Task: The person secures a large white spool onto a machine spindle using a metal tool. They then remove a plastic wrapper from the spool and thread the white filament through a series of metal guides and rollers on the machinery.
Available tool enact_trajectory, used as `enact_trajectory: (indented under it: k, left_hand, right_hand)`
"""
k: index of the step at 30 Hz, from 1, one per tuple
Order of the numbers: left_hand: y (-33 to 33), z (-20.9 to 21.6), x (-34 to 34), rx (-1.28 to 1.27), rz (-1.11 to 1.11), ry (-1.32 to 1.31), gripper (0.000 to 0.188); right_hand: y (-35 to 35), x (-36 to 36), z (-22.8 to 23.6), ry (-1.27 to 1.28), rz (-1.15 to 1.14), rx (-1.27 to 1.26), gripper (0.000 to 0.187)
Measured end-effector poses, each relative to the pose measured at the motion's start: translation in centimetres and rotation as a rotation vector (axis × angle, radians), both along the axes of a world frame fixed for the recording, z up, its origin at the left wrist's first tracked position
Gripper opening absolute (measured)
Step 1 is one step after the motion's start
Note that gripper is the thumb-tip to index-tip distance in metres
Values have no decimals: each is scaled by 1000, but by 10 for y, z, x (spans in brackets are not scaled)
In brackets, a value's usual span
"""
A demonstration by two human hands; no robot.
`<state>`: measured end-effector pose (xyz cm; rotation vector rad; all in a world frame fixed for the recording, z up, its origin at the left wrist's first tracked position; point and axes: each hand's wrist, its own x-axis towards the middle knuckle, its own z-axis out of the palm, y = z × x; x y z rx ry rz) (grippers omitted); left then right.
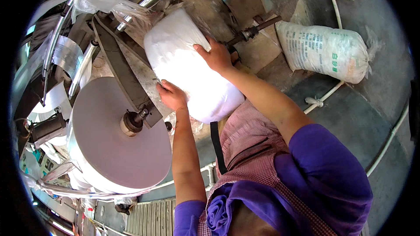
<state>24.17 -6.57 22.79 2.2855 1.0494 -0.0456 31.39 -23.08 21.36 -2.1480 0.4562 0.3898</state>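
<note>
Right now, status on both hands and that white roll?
Left hand and right hand both flat on white roll, gripping its sides. Big grey reel close at left. Sack lies apart.

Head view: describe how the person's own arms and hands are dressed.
Both forearms are bare, with no gloves on the left hand or the right hand. Short purple sleeves cover the upper arms. Over the purple top sits a checked red-and-white apron with a dark strap. No rings or watch show.
</note>
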Motion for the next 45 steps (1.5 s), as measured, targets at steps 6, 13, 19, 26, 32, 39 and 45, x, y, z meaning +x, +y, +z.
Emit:
enact_trajectory:
  k: [6, 13, 19, 26, 32, 39, 45]
  left_hand:
    - [2, 2, 4, -20, -66, 23, 50]
    - [-3, -2, 8, 145, -39, 7, 48]
    - [-1, -3, 13, 112, -17, -50, 43]
    - [-2, -6, 7, 151, -4, -35, 37]
    - [-5, 10, 12, 136, 59, 8, 35]
    - [-2, 25, 20, 133, 93, 88, 29]
    - [-1, 15, 16, 105, 100, 51, 32]
  right_hand:
    - [-3, 0, 10, -9, -2, -17, 65]
    - [-6, 4, 2, -59, 24, 22, 59]
    - [-11, 19, -12, -32, 90, 114, 68]
    - [-26, 303, 141, -455, -76, 481, 61]
    - [9, 489, 206, -302, -67, 1041, 27]
    - [-40, 606, 200, -262, 150, 919, 23]
    - [-37, 565, 245, -668, 202, 731, 10]
